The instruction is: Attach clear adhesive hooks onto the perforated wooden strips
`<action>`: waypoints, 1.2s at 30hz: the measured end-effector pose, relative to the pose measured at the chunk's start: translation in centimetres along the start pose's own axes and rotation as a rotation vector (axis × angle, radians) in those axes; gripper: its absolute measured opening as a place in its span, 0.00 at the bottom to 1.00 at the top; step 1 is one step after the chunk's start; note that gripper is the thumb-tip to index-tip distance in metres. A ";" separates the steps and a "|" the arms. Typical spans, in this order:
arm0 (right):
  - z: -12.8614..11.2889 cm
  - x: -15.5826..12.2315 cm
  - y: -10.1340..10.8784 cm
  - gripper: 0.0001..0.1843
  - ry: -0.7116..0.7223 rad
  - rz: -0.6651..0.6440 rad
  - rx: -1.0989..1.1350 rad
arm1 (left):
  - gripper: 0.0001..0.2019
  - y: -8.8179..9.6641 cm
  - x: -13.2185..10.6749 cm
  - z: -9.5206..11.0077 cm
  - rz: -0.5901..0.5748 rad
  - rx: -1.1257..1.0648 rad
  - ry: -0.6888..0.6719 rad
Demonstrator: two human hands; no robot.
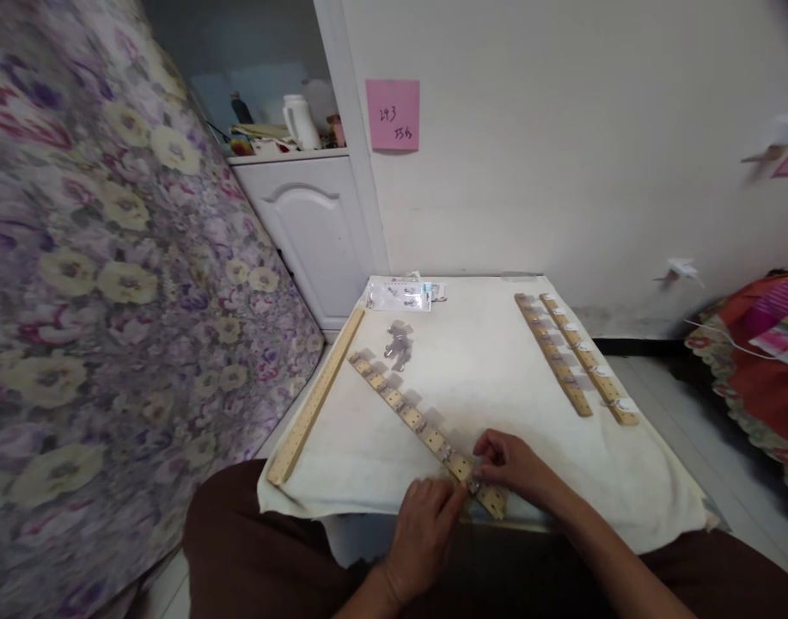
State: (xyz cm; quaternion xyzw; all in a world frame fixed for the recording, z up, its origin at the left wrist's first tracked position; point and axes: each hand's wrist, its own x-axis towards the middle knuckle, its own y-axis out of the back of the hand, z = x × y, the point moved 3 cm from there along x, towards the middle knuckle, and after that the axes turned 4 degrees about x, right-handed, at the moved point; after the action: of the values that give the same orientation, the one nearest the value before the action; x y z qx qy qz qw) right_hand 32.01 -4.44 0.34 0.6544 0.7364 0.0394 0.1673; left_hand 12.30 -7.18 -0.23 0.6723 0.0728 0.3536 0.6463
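Observation:
A wooden strip (408, 415) with holes and a row of small metal fittings lies slantwise across the cloth-covered table. My left hand (427, 518) is closed at the strip's near end, its fingertips against the left edge. On the other side of that end is my right hand (513, 462), fingers curled and thumb beside a metal fitting (474, 486). Whatever sits between those fingertips is too small to make out. Beyond the strip's far half lies a loose pile of metal fittings (399, 344).
Another wooden strip (313, 408) with holes lies along the table's left edge. Two strips with fittings, an inner one (552, 351) and an outer one (590, 361), lie at the right. Clear packaging (400, 297) is at the back. A floral curtain (129, 258) hangs left.

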 end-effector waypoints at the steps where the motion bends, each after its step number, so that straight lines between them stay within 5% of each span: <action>1: 0.0 0.0 0.0 0.11 0.003 0.011 0.005 | 0.21 0.0 0.0 0.0 -0.001 -0.003 0.005; 7: -0.2 -0.7 0.1 0.13 0.065 0.086 -0.012 | 0.22 -0.1 -0.3 -0.2 0.006 -0.055 0.043; 13: 1.0 -3.9 1.0 0.15 0.052 0.335 -0.004 | 0.26 0.2 -0.5 -0.6 0.043 -0.156 0.043; 19: 0.3 -7.6 -1.6 0.15 0.171 0.386 -0.185 | 0.27 0.5 -1.1 -1.3 0.131 -0.285 0.010; 26: -0.1 -7.4 -3.7 0.12 0.179 0.516 -0.339 | 0.26 0.2 -2.3 -2.2 0.206 -0.337 -0.022; 36: 1.2 -6.9 -5.9 0.11 -0.018 0.485 0.036 | 0.23 -2.5 -5.9 -4.6 0.219 -0.495 0.011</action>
State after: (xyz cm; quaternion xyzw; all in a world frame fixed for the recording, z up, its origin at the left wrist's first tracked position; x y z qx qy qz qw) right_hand 27.37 -12.23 -1.08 0.8152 0.5569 0.0596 0.1476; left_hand 6.25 -6.34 -5.21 0.4955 -0.0855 0.4323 0.7485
